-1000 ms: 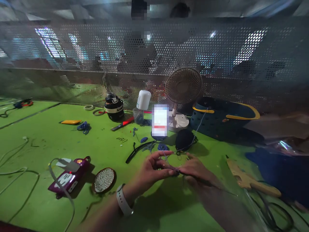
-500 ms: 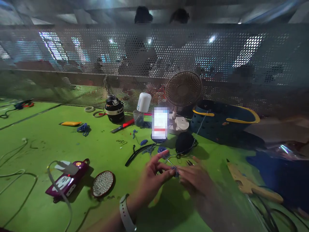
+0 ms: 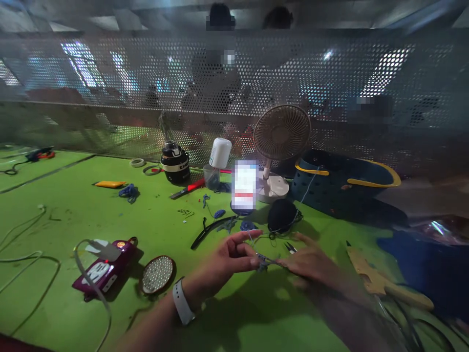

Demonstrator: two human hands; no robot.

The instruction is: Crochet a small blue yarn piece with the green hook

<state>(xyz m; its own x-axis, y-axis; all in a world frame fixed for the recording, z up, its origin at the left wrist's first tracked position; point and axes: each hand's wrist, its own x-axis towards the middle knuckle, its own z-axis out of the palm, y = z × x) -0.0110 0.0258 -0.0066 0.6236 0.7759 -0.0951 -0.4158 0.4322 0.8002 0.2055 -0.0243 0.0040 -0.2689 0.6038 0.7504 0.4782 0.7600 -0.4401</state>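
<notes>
Near side: open green surface [image 3: 234, 318]. Left hand [image 3: 238, 254] pinched on blue yarn piece [image 3: 262, 266], right hand [image 3: 311, 264] closed round thin tool [image 3: 275, 262]. Beyond: handwritten marks [image 3: 185, 213], unclear; black jar [image 3: 176, 172], lettering too small; perforated panel [image 3: 146, 68] at far edge.

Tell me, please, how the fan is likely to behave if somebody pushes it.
The fan may tip if pushed high, since its wide head stands on a thin neck. Pushed low, it would probably slide rather than roll, because its base looks broad and flat.
</notes>
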